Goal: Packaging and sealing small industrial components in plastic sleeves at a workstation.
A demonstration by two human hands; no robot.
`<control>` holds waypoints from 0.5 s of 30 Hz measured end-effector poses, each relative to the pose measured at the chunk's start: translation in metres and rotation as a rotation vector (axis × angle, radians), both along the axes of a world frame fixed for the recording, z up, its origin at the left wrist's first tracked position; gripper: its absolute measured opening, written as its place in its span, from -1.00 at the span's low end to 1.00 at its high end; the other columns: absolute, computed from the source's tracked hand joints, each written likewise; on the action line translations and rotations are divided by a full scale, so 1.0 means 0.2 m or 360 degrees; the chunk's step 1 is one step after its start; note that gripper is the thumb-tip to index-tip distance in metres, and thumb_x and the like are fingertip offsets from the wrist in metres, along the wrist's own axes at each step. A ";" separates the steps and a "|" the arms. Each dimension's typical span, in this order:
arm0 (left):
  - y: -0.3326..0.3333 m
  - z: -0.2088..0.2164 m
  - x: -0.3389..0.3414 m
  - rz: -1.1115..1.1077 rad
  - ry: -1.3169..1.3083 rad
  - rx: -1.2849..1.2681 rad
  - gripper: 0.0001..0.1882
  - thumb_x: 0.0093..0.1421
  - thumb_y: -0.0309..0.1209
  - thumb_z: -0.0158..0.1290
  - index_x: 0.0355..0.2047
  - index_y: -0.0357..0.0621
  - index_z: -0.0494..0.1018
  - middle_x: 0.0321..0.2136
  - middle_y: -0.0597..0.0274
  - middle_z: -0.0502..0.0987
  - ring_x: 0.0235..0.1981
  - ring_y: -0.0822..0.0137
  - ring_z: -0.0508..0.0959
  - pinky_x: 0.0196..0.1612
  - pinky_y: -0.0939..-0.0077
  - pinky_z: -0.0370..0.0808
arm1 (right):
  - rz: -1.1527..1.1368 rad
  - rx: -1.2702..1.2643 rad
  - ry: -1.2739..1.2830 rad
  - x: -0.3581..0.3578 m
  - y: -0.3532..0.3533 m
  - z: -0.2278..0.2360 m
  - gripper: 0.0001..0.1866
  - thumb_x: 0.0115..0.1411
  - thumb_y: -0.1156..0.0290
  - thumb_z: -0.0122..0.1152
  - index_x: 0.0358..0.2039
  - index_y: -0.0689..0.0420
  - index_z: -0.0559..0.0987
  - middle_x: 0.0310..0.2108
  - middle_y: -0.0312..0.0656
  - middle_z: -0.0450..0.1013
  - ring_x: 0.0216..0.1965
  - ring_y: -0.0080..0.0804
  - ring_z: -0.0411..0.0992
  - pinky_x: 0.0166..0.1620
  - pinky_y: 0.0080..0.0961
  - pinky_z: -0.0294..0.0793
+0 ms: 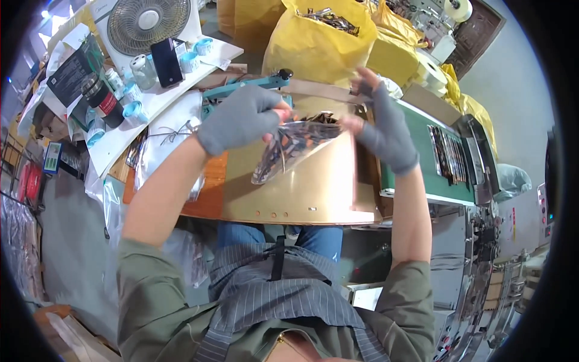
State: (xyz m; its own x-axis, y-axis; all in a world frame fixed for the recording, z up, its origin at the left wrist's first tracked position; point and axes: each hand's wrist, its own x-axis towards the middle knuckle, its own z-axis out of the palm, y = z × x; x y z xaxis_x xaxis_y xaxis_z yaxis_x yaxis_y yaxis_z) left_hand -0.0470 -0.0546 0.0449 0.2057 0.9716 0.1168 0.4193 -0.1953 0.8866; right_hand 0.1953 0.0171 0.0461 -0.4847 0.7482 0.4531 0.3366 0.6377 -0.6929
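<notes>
A clear plastic bag (pixel 292 149) packed with small dark, orange and silvery packets is held up over the gold-coloured worktop (pixel 265 202). My left hand (pixel 238 120), in a grey fingerless glove, pinches the bag's upper left corner between thumb and fingers. At the upper right corner is the thumb of my right hand (pixel 389 130), gloved alike. Its other fingers are raised and spread away from the bag, slightly blurred. Whether that thumb touches the plastic is hard to make out. Dark packets show at the bag's mouth.
A green conveyor belt (pixel 410 145) carrying a row of slim dark packets (pixel 449 155) runs at the right. Behind the worktop are a teal lever tool (pixel 244 88) and a full yellow sack (pixel 313 51). The white side table (pixel 172 93) holds a fan, phone and flask.
</notes>
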 end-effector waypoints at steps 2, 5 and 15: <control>-0.04 0.09 0.05 -0.0040 -0.0079 -0.0086 -0.75 0.11 -0.43 0.01 -0.25 -0.33 0.51 -0.47 0.24 0.55 -0.60 0.54 0.48 -0.49 0.63 0.42 | 0.0181 0.0949 -0.0211 -0.10 -0.06 -0.02 -0.70 0.10 0.26 0.21 -0.28 0.21 0.43 -0.36 -0.16 0.42 -0.29 -0.42 0.43 -0.23 -0.46 0.39; -0.02 0.05 0.03 0.0027 -0.0180 0.0236 -0.73 0.05 -0.43 0.11 -0.25 -0.33 0.50 -0.41 0.23 0.54 -0.49 0.51 0.50 -0.38 0.63 0.44 | 0.0271 0.0360 -0.0425 -0.16 0.05 -0.23 -0.73 0.20 0.24 0.10 -0.50 0.17 0.46 -0.65 -0.10 0.36 -0.56 -0.41 0.40 -0.47 -0.51 0.33; 0.29 -1.06 -0.19 0.0532 -0.0897 -0.0597 -0.62 -0.12 -0.38 0.31 -0.29 -0.29 0.53 -0.35 0.24 0.56 -0.36 0.44 0.53 -0.23 0.54 0.45 | -0.0851 0.0102 -0.0202 -0.64 0.86 -0.71 -0.59 0.09 0.04 0.17 -0.46 0.20 0.49 -0.56 0.01 0.46 -0.47 -0.02 0.45 -0.36 -0.20 0.40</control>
